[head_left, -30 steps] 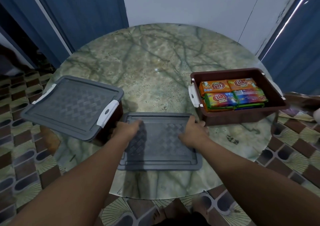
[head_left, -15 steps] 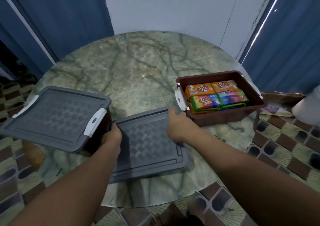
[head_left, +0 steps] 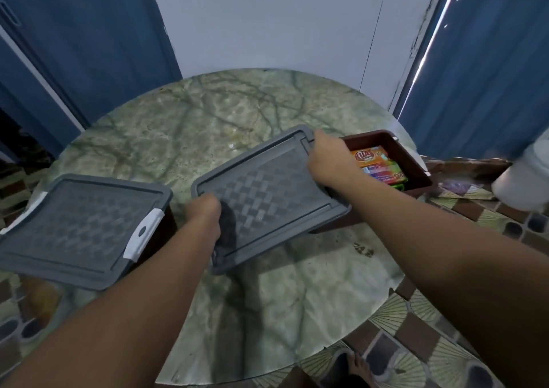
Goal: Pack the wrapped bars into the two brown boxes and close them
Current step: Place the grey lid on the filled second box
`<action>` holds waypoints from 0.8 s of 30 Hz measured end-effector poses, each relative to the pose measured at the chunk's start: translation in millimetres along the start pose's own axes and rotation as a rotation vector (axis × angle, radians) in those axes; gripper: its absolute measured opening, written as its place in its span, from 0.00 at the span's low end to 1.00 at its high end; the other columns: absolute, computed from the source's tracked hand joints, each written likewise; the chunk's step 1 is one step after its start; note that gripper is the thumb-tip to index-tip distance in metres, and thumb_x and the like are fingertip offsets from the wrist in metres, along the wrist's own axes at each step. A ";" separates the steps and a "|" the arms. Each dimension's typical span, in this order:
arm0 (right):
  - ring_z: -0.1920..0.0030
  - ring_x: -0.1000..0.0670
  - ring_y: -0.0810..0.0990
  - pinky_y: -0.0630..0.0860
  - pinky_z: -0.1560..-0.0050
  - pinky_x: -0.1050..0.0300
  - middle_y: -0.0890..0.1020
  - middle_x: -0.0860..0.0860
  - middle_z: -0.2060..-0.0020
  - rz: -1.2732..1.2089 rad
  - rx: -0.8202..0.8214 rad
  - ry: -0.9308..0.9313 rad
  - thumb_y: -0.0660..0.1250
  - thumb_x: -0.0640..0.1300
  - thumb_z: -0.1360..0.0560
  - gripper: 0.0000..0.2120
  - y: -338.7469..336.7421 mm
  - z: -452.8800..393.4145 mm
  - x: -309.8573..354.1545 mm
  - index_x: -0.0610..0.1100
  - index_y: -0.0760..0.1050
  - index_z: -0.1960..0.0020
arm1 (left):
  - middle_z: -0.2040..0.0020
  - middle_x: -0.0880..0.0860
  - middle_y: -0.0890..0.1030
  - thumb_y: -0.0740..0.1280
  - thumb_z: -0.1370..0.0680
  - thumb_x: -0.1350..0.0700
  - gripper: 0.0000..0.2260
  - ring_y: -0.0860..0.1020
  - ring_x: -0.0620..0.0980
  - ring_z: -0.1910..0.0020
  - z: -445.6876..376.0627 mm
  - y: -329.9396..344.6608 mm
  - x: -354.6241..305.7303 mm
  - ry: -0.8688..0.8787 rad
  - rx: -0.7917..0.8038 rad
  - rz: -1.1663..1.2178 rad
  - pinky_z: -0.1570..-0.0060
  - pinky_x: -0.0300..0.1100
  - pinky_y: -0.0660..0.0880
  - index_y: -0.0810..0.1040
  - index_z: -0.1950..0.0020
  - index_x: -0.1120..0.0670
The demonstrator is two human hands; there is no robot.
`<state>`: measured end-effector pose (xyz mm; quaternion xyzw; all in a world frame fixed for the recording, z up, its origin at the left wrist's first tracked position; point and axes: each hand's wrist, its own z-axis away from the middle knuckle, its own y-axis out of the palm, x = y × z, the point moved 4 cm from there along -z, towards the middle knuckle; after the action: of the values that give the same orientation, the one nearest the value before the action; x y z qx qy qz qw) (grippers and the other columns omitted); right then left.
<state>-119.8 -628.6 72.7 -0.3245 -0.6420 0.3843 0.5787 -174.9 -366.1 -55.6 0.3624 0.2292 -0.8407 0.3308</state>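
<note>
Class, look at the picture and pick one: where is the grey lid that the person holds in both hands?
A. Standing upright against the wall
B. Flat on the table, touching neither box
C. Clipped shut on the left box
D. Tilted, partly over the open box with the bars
D: both hands, left and right, grip the lid, which slants with its right end over the open box, hiding part of the bars.

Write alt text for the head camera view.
Both hands, left hand and right hand, carry a grey lid toward an open brown box of wrapped bars on a round marble table. At left stands a second box, already lidded.
</note>
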 end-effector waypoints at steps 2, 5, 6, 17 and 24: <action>0.38 0.35 0.77 0.72 0.45 0.49 0.79 0.36 0.39 -0.020 -0.014 0.041 0.60 0.38 0.19 0.14 -8.5 -13.7 -23.5 0.37 0.70 0.34 | 0.41 0.55 0.75 0.59 0.16 0.50 0.23 0.75 0.53 0.52 10.8 13.4 -13.0 0.125 -0.023 -0.089 0.52 0.46 0.71 0.66 0.24 0.59; 0.39 0.34 0.77 0.74 0.42 0.47 0.80 0.36 0.39 -0.067 -0.020 0.090 0.59 0.41 0.18 0.15 -22.4 -30.3 -63.3 0.38 0.69 0.33 | 0.45 0.53 0.76 0.62 0.17 0.49 0.22 0.75 0.53 0.56 33.0 40.5 -29.7 0.283 0.025 -0.234 0.55 0.46 0.74 0.68 0.26 0.59; 0.40 0.34 0.78 0.76 0.41 0.45 0.80 0.37 0.41 -0.077 -0.024 0.102 0.59 0.42 0.19 0.15 -27.4 -36.1 -78.4 0.38 0.69 0.34 | 0.46 0.54 0.77 0.63 0.17 0.48 0.21 0.77 0.54 0.53 35.0 52.1 -32.7 0.315 0.038 -0.238 0.51 0.49 0.77 0.70 0.28 0.59; 0.45 0.36 0.77 0.69 0.52 0.47 0.78 0.39 0.42 0.024 0.015 0.144 0.57 0.45 0.19 0.12 -61.0 -88.3 -203.1 0.41 0.66 0.37 | 0.68 0.54 0.70 0.71 0.22 0.45 0.21 0.70 0.53 0.70 73.5 151.5 -35.4 0.527 0.042 -0.556 0.67 0.44 0.65 0.68 0.66 0.55; 0.34 0.34 0.68 0.68 0.40 0.42 0.68 0.37 0.34 0.133 0.081 0.187 0.58 0.47 0.18 0.17 -56.1 -87.9 -226.3 0.39 0.65 0.33 | 0.67 0.54 0.77 0.69 0.23 0.40 0.22 0.76 0.54 0.67 91.6 164.9 -37.2 0.633 -0.036 -0.825 0.69 0.44 0.65 0.73 0.63 0.56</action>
<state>-3.9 -840.9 12.8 -0.3770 -0.5462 0.4154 0.6220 -78.5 -520.3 6.6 0.4727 0.4561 -0.7463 -0.1077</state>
